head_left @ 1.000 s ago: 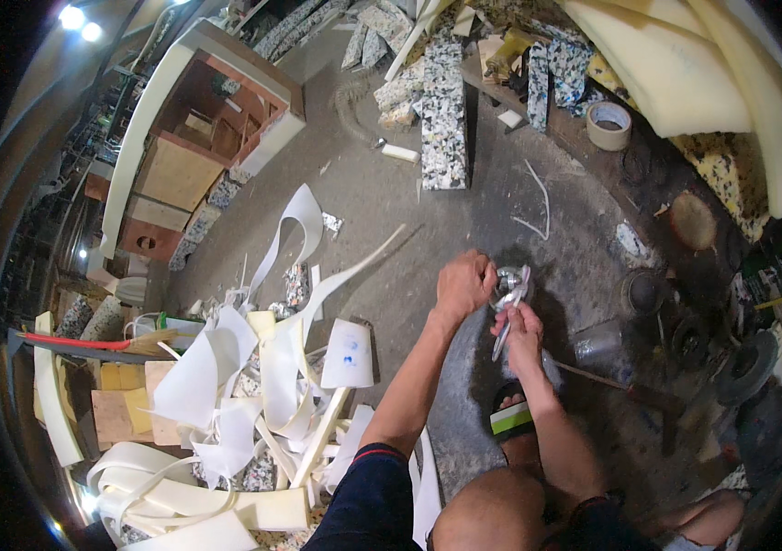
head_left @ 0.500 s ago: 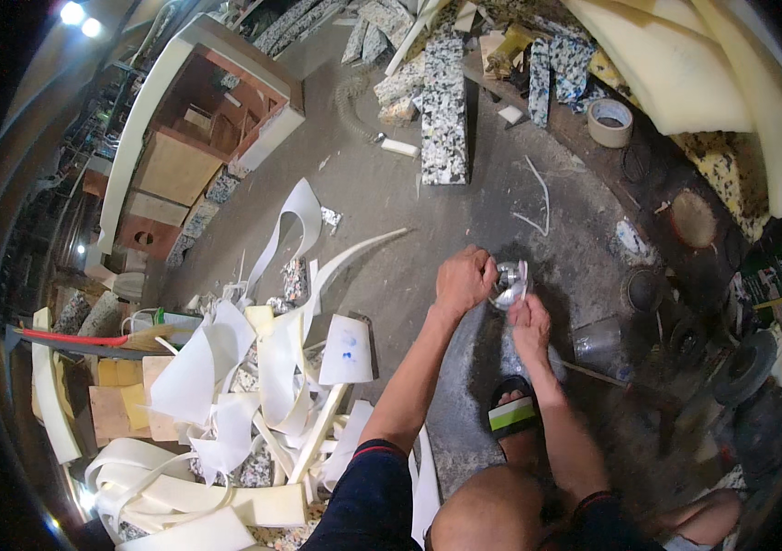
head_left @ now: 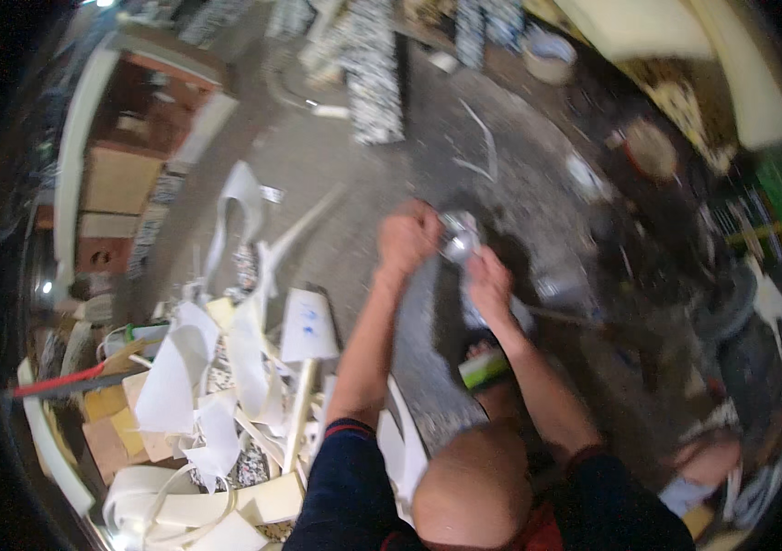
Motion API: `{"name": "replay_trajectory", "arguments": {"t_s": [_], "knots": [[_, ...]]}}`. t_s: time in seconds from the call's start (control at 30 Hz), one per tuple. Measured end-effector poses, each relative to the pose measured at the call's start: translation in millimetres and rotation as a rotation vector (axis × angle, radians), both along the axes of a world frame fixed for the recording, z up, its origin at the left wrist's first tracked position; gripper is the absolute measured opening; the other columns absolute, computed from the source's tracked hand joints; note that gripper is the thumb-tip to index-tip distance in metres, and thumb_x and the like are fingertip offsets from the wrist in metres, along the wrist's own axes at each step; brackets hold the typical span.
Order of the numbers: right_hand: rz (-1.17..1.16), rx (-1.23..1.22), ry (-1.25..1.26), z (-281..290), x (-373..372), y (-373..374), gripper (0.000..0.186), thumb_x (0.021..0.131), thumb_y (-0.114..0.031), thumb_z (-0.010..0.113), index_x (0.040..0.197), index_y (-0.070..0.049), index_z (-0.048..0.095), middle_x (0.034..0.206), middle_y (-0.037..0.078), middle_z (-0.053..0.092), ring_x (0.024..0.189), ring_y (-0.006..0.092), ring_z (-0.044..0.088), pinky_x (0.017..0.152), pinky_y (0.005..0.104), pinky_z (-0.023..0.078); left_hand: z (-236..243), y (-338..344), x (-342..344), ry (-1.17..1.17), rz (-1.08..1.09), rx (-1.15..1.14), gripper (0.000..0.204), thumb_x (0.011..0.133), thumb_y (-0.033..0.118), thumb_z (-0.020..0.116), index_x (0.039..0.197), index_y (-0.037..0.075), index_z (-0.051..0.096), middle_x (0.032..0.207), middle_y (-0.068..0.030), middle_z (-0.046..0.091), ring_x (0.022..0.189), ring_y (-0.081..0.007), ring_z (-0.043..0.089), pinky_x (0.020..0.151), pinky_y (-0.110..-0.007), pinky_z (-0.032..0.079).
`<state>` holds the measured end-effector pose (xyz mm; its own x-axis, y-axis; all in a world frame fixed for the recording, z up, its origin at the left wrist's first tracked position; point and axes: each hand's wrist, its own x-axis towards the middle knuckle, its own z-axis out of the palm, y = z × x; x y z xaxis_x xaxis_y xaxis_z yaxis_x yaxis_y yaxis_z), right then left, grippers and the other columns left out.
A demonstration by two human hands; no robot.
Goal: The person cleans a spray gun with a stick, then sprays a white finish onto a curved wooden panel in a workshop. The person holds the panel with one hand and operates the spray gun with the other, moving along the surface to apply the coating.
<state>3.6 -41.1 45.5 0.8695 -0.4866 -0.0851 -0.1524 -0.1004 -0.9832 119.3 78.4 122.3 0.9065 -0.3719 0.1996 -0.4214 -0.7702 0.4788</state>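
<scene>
At the lower edge of the frame, the person's bare knee (head_left: pixel 474 487) rises between two dark sleeves, with a sandal (head_left: pixel 483 371) just beyond it, its strap lime green. Past the foot, a little above the middle of the frame, the shiny round thing (head_left: pixel 459 237) lies between the two hands. The left hand (head_left: pixel 409 237) has its fingers curled tight and appears to grip the left edge; the right hand (head_left: pixel 490 277) meets the lower right edge with fingers bunched narrow, though blur hides whether anything is pinched between them. Compared with half a second ago, the whole scene has slid left and up in the frame and smeared, so the head has probably turned; the hands and the thing have shifted together, which suggests the handling goes on unbroken. At lower left, a heap of pale foam offcuts (head_left: pixel 191 363) spreads over the floor, a white block (head_left: pixel 307 331) with blue marks on its right side. Farther off, a thin white strand (head_left: pixel 492 147) lies on the grey floor (head_left: pixel 318 156). Near the top stands a speckled foam block (head_left: pixel 374 78); a wooden cabinet (head_left: pixel 129 179) fills the upper left, and a tape roll (head_left: pixel 549 66) sits by cream foam sheets (head_left: pixel 767 78) at upper right.
</scene>
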Motion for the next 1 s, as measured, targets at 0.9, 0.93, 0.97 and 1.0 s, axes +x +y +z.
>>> {"name": "replay_trajectory", "arguments": {"t_s": [0.9,0.93,0.97,1.0], "knots": [[0.175,0.971,0.2,40,-13,-12,0.017,0.101,-0.017,0.056,0.101,-0.002,0.062,0.075,0.004,0.058,0.06,0.011,0.053,0.05,0.0293,0.05,11,-5,-1,-0.039,-0.01,0.106,0.025,0.089,0.025,0.058,0.077,0.004,0.065,0.083,-0.017,0.065,0.08,-0.0401,0.065,0.071,-0.049,0.053],[0.148,0.981,0.309,39,-13,-13,0.017,0.101,-0.017,0.056,0.101,-0.002,0.062,0.075,0.004,0.058,0.06,0.0111,0.053,0.05,0.0294,0.049,11,-5,-1,-0.045,-0.012,0.099,0.026,0.089,0.026,0.058,0.077,0.004,0.065,0.084,-0.0167,0.065,0.08,-0.04,0.065,0.071,-0.049,0.053],[0.164,0.978,0.304,38,-11,-13,0.017,0.102,-0.017,0.054,0.102,-0.001,0.062,0.076,0.004,0.059,0.06,0.0116,0.054,0.05,0.0298,0.05,11,-6,-2,-0.046,-0.015,0.095,0.026,0.089,0.026,0.058,0.077,0.004,0.065,0.084,-0.0165,0.065,0.081,-0.0399,0.065,0.071,-0.049,0.053],[0.201,0.986,0.192,38,-12,-14,0.017,0.102,-0.016,0.054,0.103,-0.002,0.062,0.076,0.005,0.059,0.06,0.0116,0.054,0.05,0.03,0.05,11,-6,-2,-0.059,-0.022,0.089,0.027,0.089,0.026,0.058,0.077,0.004,0.065,0.084,-0.0163,0.065,0.081,-0.0398,0.065,0.071,-0.049,0.053]]}}
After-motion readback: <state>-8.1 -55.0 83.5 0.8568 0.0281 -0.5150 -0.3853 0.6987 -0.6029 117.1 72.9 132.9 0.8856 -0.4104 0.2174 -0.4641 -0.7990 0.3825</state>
